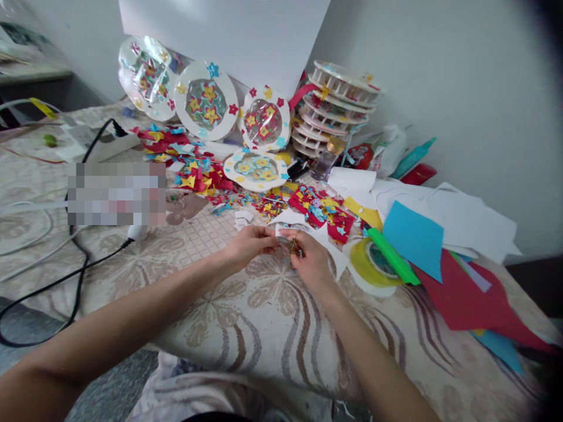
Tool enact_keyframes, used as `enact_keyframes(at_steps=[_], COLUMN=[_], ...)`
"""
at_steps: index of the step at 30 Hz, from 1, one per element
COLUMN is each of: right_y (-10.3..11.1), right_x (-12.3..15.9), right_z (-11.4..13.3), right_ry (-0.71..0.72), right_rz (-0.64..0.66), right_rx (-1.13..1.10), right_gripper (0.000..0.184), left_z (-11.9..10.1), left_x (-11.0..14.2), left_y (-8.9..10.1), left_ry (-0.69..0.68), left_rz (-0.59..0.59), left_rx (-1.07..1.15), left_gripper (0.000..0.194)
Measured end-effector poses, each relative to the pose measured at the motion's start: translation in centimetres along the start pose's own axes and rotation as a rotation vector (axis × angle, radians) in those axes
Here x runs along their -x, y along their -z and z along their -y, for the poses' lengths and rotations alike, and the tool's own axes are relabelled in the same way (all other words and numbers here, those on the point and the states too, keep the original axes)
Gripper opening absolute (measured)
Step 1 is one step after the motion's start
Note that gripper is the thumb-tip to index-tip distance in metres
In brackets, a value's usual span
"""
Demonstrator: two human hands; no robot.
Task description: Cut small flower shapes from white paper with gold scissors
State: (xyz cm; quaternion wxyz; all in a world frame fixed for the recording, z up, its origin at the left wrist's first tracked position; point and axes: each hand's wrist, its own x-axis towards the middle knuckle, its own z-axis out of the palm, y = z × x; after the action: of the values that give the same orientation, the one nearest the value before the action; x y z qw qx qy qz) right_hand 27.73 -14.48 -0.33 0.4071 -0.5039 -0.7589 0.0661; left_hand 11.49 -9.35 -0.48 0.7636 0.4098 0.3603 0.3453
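Close to the table's front, my right hand [313,262] is closed around small scissors [294,241] with gold-coloured handles. The blades point left, toward the fingers of my left hand [254,246]. My left fingertips pinch a small white piece [278,231], partly hidden by the fingers and scissors. Curved white offcuts [329,249] lie just behind and beside my right hand. A few small white pieces [243,219] rest on the cloth behind my left hand.
Red, yellow and blue scraps [206,179] are heaped behind. Round flower-decorated white frames [206,105] stand at the back, near a stacked tiered piece [336,108]. Yellow tape [367,264], a green strip [393,256] and coloured sheets [461,293] lie right. Black cable [81,258] runs left.
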Motion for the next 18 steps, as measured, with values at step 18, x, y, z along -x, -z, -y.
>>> enact_keyframes(at_steps=[18], right_y=[-0.06], right_x=[-0.16], right_z=[-0.06], right_ry=[-0.007], right_rz=[0.053], right_rx=[0.023], right_gripper=[0.037], left_z=[0.23], left_x=[-0.21], left_y=[0.15], left_ry=[-0.006], left_rz=[-0.009], left_rx=[-0.042], left_gripper=[0.03])
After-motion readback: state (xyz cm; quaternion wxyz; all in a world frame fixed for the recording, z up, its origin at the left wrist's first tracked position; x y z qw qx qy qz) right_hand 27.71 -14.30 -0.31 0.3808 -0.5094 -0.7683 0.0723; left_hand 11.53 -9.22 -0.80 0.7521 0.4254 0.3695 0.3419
